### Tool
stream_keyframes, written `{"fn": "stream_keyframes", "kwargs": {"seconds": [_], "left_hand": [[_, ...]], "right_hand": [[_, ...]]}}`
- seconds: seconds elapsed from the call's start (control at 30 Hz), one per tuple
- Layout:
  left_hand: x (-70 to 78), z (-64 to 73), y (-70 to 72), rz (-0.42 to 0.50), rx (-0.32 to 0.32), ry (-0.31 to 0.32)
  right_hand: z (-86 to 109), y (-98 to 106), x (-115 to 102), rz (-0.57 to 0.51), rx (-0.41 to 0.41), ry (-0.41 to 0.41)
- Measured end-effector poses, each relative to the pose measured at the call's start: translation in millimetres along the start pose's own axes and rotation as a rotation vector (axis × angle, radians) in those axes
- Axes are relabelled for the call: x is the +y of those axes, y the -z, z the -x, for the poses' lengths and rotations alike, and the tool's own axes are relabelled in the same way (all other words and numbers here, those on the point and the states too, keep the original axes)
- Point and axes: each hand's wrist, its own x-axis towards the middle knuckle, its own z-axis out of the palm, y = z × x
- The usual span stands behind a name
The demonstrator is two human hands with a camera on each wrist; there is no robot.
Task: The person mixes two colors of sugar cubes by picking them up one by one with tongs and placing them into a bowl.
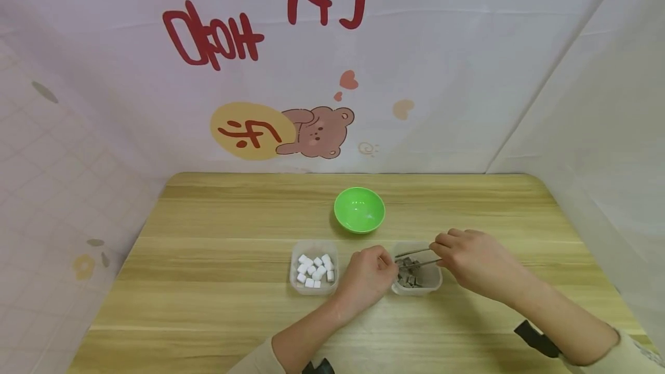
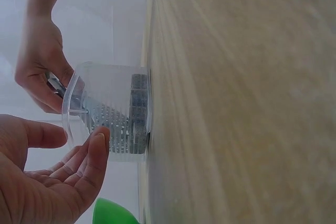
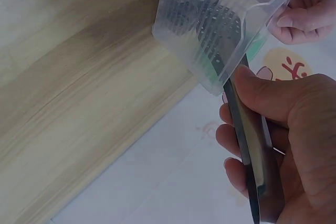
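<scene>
My right hand (image 1: 475, 261) grips a pair of metal tongs (image 3: 254, 156), with thumb on one arm and fingers on the other. Their perforated ends (image 2: 107, 121) reach down into a clear plastic container (image 1: 431, 281) holding dark grey cubes (image 1: 410, 280). The tong arms stand apart in the head view; whether a cube lies between them cannot be told. My left hand (image 1: 366, 276) holds the container's left side by the rim, thumb and fingertips at its wall in the left wrist view.
Left of my left hand stands a second clear container (image 1: 296, 288) with several white cubes (image 1: 314, 270). A green bowl (image 1: 358, 210) sits farther back, between the two containers. All rest on a wood-grain table (image 1: 218, 281). Printed cloth walls (image 1: 441, 62) enclose the back and sides.
</scene>
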Motion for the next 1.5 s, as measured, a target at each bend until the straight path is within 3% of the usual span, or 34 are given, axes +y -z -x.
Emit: {"fn": "stream_keyframes", "kwargs": {"seconds": [0.5,0.7,1.1,1.5], "left_hand": [[-0.6,0.1,0.0,0.007,-0.003,0.006],[-0.5,-1.0,-0.6,0.007,-0.009,0.014],[1.2,-2.5,-1.0,0.006,-0.003,0.017],[0.8,-2.1,-2.0,-0.001,0.001,0.018]], "right_hand": [[-3.2,-0.8,-0.5,0.006,-0.014,0.015],[2.2,-1.6,2.2,-0.020,0.034,0.005],[16.8,3.1,7.8,-0.089,0.158,-0.110],[11.9,0.2,5.8,-0.072,0.092,-0.066]]}}
